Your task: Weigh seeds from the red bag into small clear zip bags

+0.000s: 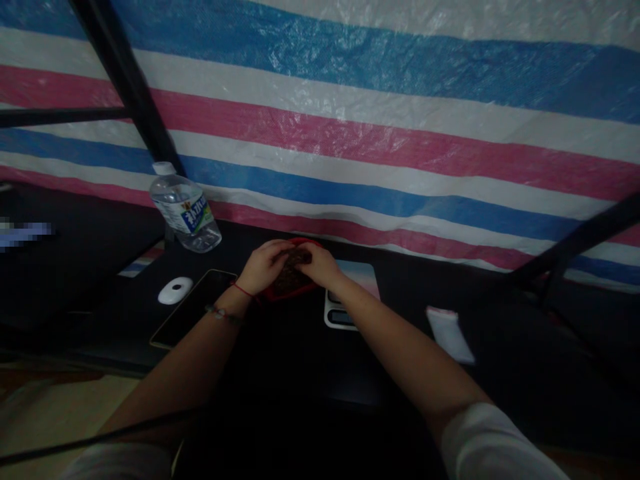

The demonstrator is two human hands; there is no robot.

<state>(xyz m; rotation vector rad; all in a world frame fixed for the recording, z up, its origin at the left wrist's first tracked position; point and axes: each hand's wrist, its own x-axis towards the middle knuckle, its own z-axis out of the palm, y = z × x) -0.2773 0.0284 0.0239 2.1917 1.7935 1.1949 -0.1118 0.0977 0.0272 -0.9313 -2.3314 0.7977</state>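
Red tray [296,292] on the black table [300,350], toward its far edge, close to the striped sheet. Dark brown bits [289,279] inside it; too dim to tell what they are. Left hand [261,268] over the tray's left side, right hand [320,265] over its right side, both reaching into the bits. Fingers bent and drawn in narrow, tips near each other; cannot tell whether either hand pinches any of the bits.

Just right of the tray: a scale [363,272], pale top, small display at the near edge, partly covered by the right forearm. Left of the tray: a dark phone [193,312] lying flat, partly under the left forearm; beside it, a white rounded gadget [175,291] with a dark centre. Behind these, a clear bottle [186,212], capped, labelled. Well to the right, a small white bag [451,335] lying flat. Backdrop: sheet [350,133] striped blue, white and red; dark post [125,83] at left.
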